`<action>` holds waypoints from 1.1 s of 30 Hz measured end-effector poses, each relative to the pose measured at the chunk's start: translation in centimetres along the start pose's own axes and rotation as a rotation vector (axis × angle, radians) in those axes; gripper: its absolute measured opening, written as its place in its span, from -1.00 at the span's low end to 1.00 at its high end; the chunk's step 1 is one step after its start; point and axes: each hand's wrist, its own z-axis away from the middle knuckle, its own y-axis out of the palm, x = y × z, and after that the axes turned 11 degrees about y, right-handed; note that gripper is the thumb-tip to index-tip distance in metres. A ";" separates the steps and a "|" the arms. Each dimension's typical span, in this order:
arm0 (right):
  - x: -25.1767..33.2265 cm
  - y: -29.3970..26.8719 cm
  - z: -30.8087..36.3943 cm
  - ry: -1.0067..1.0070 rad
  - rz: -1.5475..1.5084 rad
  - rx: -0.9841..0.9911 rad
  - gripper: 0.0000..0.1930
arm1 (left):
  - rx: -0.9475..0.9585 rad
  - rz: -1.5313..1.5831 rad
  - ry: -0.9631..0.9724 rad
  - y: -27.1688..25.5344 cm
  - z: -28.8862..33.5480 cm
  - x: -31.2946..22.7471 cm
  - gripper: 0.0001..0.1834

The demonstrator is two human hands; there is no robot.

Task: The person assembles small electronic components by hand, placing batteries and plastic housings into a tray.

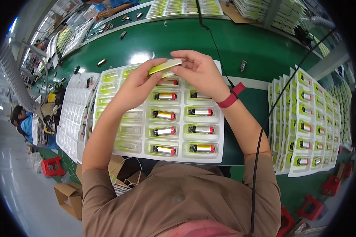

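Above the far part of a white blister tray (220, 136) I hold a slim yellow-green casing (162, 67) with a pale right end. My left hand (136, 86) is closed round its left part, thumb below and fingers above. My right hand (199, 73), with a red band on the wrist, pinches the right end between thumb and curled fingers. A second pale edge shows just under the casing; I cannot tell what it belongs to. The tray's middle and right columns carry battery assemblies (164, 114) with red ends in clear yellow-green shells. Left-column shells (128, 146) look empty.
Stacked filled trays (304, 118) stand at the right, and an empty-looking white tray (73, 114) leans at the left. A black cable (261, 134) crosses the right side. Loose battery assemblies (101, 62) lie on the green bench (178, 37). A co-worker's hand (103, 15) is at the far left.
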 end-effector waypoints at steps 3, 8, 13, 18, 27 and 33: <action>1.5 0.2 0.5 0.031 0.203 0.001 -0.61 | 0.187 -0.766 0.309 -2.0 0.4 -1.1 -0.57; 0.6 0.9 1.1 -0.513 1.100 -0.081 -0.60 | 0.234 -1.184 0.428 -1.1 0.1 -1.2 -0.62; 0.1 0.1 0.7 -0.611 1.279 -0.152 -0.64 | 0.319 -1.445 0.502 -0.1 -1.0 -0.6 -0.57; 1.0 -1.2 0.5 -0.667 1.275 -0.210 -0.63 | 0.180 -1.378 0.534 0.0 -2.4 -0.1 -0.57; 1.4 -9.1 -2.1 -0.503 0.994 -0.477 -0.58 | 0.208 -0.834 0.463 -2.9 -5.0 2.8 -0.57; -2.1 -19.3 -0.5 0.723 1.687 -0.933 -0.62 | 0.279 -0.741 0.266 -4.8 -5.0 7.6 -0.73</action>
